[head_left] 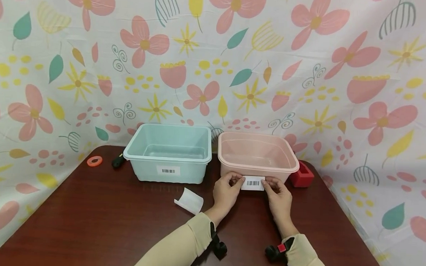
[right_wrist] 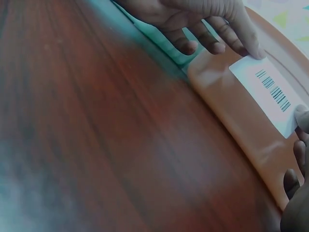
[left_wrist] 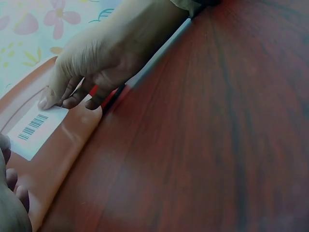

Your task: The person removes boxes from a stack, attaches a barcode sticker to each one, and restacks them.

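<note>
A white barcode label [head_left: 252, 183] is stretched flat between both hands at the front wall of the pink basin [head_left: 257, 166]. My left hand [head_left: 226, 193] pinches its left end between thumb and fingers. At the opposite end, the right hand [head_left: 281, 200] pinches the label the same way, with the thumb on the printed face. In the right wrist view the barcode label [right_wrist: 270, 94] lies close over the basin's outer wall, below the rim. The left wrist view shows the right hand [left_wrist: 101, 53] with its thumb at the label's corner.
Left of the pink basin stands a light blue basin [head_left: 169, 168] bearing a similar barcode label [head_left: 168, 170]. A curled white paper piece [head_left: 190, 201] lies on the brown table [head_left: 125, 224]. Farther out are an orange tape roll [head_left: 94, 161], a dark-handled tool [head_left: 118, 161] and a red block-shaped holder [head_left: 302, 177].
</note>
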### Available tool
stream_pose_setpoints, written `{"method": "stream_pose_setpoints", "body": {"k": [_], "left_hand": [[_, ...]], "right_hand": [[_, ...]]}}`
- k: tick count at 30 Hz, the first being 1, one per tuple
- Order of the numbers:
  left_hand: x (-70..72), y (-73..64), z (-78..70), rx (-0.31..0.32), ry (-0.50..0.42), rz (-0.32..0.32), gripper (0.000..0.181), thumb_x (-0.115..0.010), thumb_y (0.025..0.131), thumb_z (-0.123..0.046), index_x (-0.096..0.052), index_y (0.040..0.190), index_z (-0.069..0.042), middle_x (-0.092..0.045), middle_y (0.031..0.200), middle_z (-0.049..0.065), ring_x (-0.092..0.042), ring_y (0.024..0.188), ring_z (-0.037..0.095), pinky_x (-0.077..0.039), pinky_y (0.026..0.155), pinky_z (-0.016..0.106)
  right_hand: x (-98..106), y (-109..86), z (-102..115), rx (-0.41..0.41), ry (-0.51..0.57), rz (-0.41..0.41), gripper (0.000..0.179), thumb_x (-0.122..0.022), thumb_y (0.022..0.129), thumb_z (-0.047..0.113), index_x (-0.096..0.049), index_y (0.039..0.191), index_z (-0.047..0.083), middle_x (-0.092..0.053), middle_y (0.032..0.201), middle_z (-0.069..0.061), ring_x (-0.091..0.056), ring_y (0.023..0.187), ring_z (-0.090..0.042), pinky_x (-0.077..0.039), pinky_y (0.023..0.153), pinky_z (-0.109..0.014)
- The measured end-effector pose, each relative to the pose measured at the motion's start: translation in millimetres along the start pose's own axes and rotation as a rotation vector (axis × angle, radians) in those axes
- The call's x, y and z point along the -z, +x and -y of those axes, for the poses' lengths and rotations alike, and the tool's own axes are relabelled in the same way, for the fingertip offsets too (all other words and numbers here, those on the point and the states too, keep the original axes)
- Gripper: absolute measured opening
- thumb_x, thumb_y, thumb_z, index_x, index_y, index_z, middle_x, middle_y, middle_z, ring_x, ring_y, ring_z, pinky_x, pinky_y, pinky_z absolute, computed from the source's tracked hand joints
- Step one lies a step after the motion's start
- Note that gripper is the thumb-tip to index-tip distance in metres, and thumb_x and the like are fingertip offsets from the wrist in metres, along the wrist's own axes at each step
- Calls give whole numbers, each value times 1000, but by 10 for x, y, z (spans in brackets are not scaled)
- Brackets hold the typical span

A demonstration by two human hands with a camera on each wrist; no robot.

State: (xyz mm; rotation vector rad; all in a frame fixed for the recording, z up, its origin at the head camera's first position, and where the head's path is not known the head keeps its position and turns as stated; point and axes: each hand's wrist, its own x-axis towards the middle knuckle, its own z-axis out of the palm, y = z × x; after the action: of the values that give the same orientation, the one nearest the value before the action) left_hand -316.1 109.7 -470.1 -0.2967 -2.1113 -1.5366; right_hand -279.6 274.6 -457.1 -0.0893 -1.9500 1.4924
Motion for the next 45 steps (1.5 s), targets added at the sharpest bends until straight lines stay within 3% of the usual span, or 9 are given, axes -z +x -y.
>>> {"method": "stream_pose_setpoints", "body": {"k": [5, 13, 24, 34, 45], "left_hand": [[-7, -1, -6, 10, 84, -28, 8, -78, 88, -40, -73, 84, -35, -61, 74, -26, -58, 70, -4, -45, 60, 27], [-14, 17, -42, 24, 121, -66, 8, -78, 87, -42, -74, 83, -37, -63, 75, -28, -59, 69, -5, -46, 60, 30], [-66, 3, -38, 12, 158, -91, 9, -79, 86, -43, -73, 81, -37, -63, 75, -28, -59, 68, -6, -46, 59, 31], [-61, 25, -50, 3, 149, -141, 8, -80, 84, -40, -74, 81, -36, -63, 74, -28, -59, 66, -6, -45, 58, 31], [-118, 29, -14, -6, 183, -186, 9, -81, 83, -41, -74, 81, -37, -64, 74, -28, -59, 66, -8, -46, 56, 29]], "right_hand": [[-53, 42, -245, -3, -50, -51, 17, -80, 89, 22, -75, 94, 6, -73, 87, -11, -60, 75, -3, -43, 67, -13], [-107, 37, -193, 34, -127, -96, 15, -78, 90, 24, -74, 90, 10, -70, 79, -5, -57, 70, -3, -41, 64, -15], [-134, 40, -202, 144, -124, -171, 11, -80, 88, 15, -73, 85, 7, -55, 69, -3, -46, 61, -4, -34, 55, -15], [-173, 73, -225, 175, -156, -201, 12, -79, 88, 16, -73, 82, 8, -54, 67, -1, -46, 60, -5, -33, 54, -15], [-228, 72, -224, 280, -213, -251, 11, -78, 88, 12, -72, 81, 5, -54, 67, -3, -45, 60, -7, -32, 55, -14]]}}
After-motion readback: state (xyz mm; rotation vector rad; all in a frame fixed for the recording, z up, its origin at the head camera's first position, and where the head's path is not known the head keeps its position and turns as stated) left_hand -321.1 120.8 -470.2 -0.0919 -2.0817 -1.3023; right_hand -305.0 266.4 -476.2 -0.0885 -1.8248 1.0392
